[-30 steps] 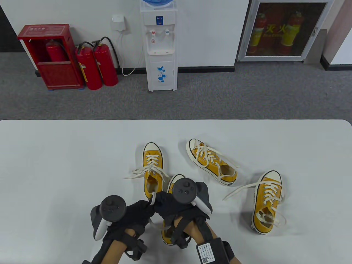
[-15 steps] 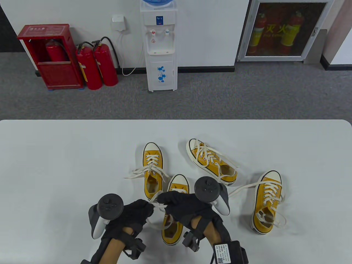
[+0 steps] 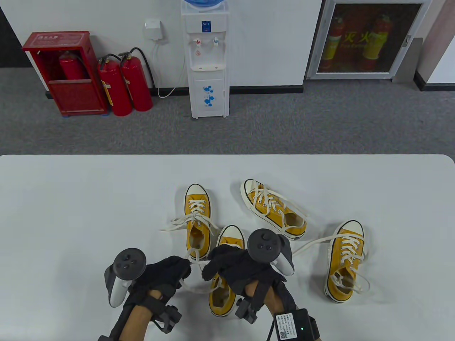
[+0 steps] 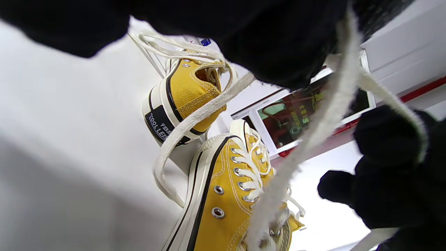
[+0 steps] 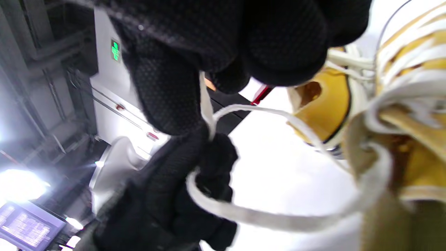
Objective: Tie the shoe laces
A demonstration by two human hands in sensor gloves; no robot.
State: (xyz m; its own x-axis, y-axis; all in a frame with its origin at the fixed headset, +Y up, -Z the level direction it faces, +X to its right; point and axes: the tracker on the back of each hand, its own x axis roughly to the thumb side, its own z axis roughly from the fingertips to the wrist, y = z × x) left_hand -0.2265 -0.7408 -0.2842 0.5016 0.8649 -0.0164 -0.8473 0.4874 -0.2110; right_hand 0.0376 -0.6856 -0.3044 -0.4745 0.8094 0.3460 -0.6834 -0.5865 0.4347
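Both grips hold lace. The left hand [image 3: 167,273] pinches a strand of the white lace [image 3: 193,289] between curled fingertips, and the right hand [image 3: 233,266] pinches another strand just beside it; the left wrist view shows a strand [image 4: 299,153] running taut from the glove down to the eyelets. The lace belongs to the nearest yellow shoe [image 3: 222,296], which sits on the table [image 3: 71,213] under the right forearm, toe pointing away from the person. A slack loop of lace hangs from the left hand toward the shoe's opening.

Step in hand, as judged: crossing or looping the two lace ends above the tongue, early in forming the knot; no finished bow is visible on this shoe. The next move calls for passing one strand around the other without losing either pinch, then drawing both outward evenly.

Pose: both hands hover close together above the shoe, backs up, fingertips facing each other, forearms entering from the near edge. Three other yellow shoes [image 3: 197,216] [image 3: 273,209] [image 3: 346,259] lie farther out, laces loose.
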